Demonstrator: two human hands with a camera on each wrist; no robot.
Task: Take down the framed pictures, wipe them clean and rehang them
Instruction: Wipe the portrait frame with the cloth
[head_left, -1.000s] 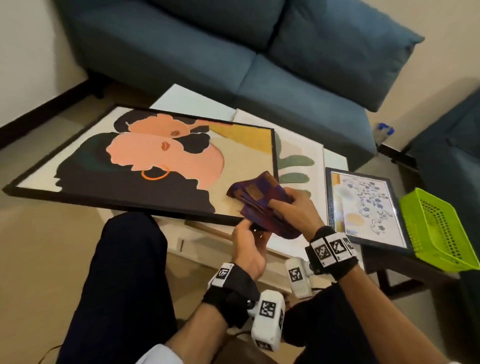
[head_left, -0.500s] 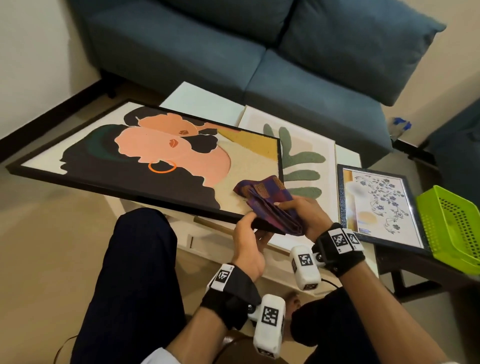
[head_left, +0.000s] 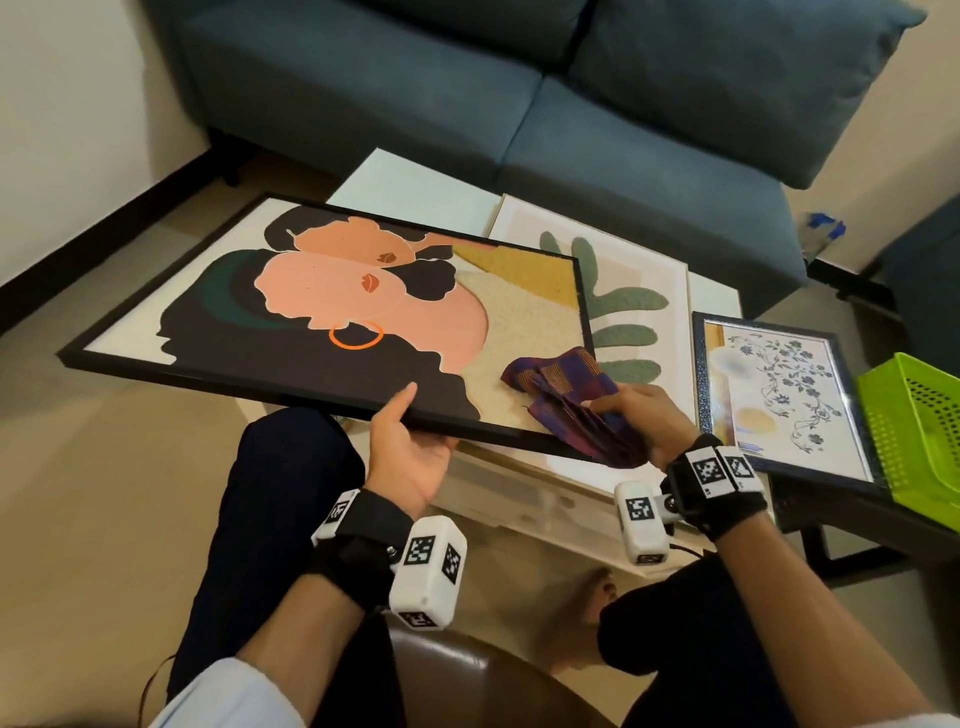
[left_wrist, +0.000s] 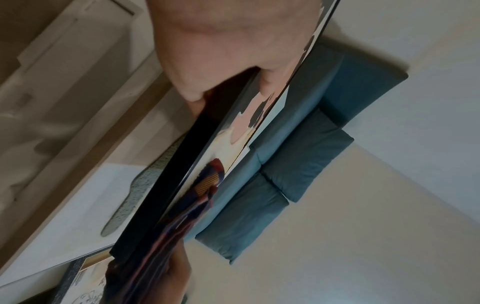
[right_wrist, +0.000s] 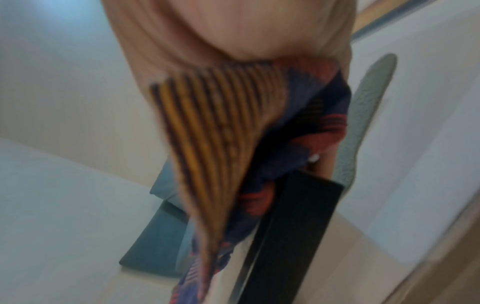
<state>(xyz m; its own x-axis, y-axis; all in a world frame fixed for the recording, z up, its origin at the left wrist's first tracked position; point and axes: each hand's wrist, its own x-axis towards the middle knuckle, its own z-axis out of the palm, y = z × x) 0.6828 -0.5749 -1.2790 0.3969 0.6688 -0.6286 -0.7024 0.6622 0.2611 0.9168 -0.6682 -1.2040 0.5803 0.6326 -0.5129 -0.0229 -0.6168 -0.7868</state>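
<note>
— Where's the picture being cleaned?

— The large black-framed picture (head_left: 322, 317) is tilted, its near edge held up by the left hand (head_left: 408, 452), thumb on the glass and fingers curled under the frame; its far side looks to rest on the tabletop (head_left: 415, 187), over the plant print (head_left: 631, 291).

— And the other hand?

— The right hand (head_left: 641, 418) grips the folded purple cloth (head_left: 569, 395) against the picture's lower right corner (the wrist view is blurred, so finger detail is unclear).

— What could go wrong?

— I'd judge the one-handed hold is the weak point: hard wiping pressure could push the frame off the thumb, dropping it onto the plant print or sliding it toward the floral picture (head_left: 779, 395) beside the green basket (head_left: 914, 436).
</note>
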